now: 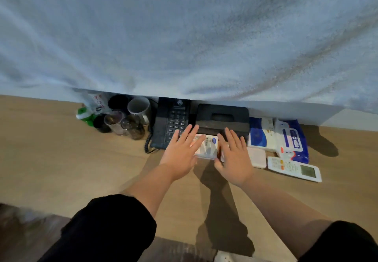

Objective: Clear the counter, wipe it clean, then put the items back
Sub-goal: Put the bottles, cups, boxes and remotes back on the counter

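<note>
A row of items lines the back of the wooden counter [61, 159]. My left hand [181, 151] and my right hand [233, 155] reach forward with fingers straight and spread, on either side of a small white packet [207, 146] lying in front of a black tissue box [223, 118]. Whether the palms touch the packet I cannot tell. A black desk phone [170, 122] stands left of the box. A large pale blue cloth [184, 36] hangs close to the camera and hides everything above the counter's back edge.
Left of the phone stand mugs [139, 106], glasses [114, 121] and a green-capped bottle [83, 114]. Right of the box lie tissue packs [261, 135], a wet-wipes pack [292, 139], a pink case [256, 157] and a white remote [294, 168].
</note>
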`<state>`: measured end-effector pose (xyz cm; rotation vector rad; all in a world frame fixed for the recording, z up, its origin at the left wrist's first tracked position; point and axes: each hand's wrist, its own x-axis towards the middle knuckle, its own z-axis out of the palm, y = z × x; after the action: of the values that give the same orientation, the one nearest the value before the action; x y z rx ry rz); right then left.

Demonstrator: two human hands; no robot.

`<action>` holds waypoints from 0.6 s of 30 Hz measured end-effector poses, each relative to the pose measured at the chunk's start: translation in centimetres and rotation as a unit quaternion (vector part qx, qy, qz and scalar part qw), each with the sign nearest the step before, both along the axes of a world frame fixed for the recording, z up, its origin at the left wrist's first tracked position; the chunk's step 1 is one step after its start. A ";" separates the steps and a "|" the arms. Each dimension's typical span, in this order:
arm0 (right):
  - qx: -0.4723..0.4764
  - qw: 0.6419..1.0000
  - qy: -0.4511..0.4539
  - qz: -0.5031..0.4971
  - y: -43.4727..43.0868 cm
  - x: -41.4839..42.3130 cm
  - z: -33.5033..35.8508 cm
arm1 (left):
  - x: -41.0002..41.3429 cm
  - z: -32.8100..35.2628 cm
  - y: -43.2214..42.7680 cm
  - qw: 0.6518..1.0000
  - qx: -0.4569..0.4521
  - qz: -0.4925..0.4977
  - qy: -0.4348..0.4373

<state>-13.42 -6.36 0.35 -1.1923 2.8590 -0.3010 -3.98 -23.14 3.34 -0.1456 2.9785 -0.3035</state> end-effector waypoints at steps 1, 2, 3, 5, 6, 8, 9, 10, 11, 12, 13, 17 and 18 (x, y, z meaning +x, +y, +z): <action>-0.004 1.000 0.008 0.014 -2.2 1.3 0.5 | 1.8 0.2 -1.9 1.000 -0.002 0.018 0.011; -0.010 0.999 0.015 0.028 -4.5 2.7 0.8 | 3.7 0.4 -3.9 0.999 -0.002 0.039 0.023; -0.010 0.999 0.019 0.042 -7.0 4.4 1.2 | 5.8 0.7 -6.0 0.998 0.000 0.061 0.032; -0.004 0.997 0.025 0.071 -12.1 8.2 1.8 | 10.4 1.2 -10.4 0.993 0.015 0.105 0.045; -0.008 0.996 0.029 0.086 -14.9 10.2 2.0 | 12.9 1.4 -12.7 0.990 0.023 0.127 0.052; -0.013 0.993 0.037 0.108 -20.9 14.6 2.3 | 18.1 1.9 -17.5 0.984 0.027 0.166 0.062; -0.020 0.992 0.040 0.118 -23.9 16.8 2.5 | 20.8 2.2 -20.0 0.981 0.028 0.183 0.064; -0.027 0.991 0.043 0.126 -26.9 19.1 2.7 | 23.4 2.5 -22.5 0.977 0.027 0.200 0.068; -0.031 0.990 0.044 0.132 -29.8 21.3 2.9 | 26.0 2.9 -24.9 0.973 0.026 0.216 0.073; -0.028 0.989 0.042 0.137 -32.5 23.4 3.0 | 28.4 3.3 -27.2 0.969 0.025 0.234 0.078; -0.023 0.989 0.038 0.141 -35.1 25.7 3.2 | 30.9 3.7 -29.5 0.964 0.025 0.251 0.082; -0.028 0.984 0.032 0.174 -41.9 31.9 4.5 | 37.5 4.6 -36.2 0.950 0.033 0.297 0.095; -0.028 0.981 0.038 0.186 -43.4 33.0 4.9 | 38.7 4.8 -37.8 0.947 0.031 0.303 0.098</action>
<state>19.57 -49.75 5.23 -1.7448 2.6228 -0.3271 34.70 -60.98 8.10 -1.1100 2.9306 -0.1205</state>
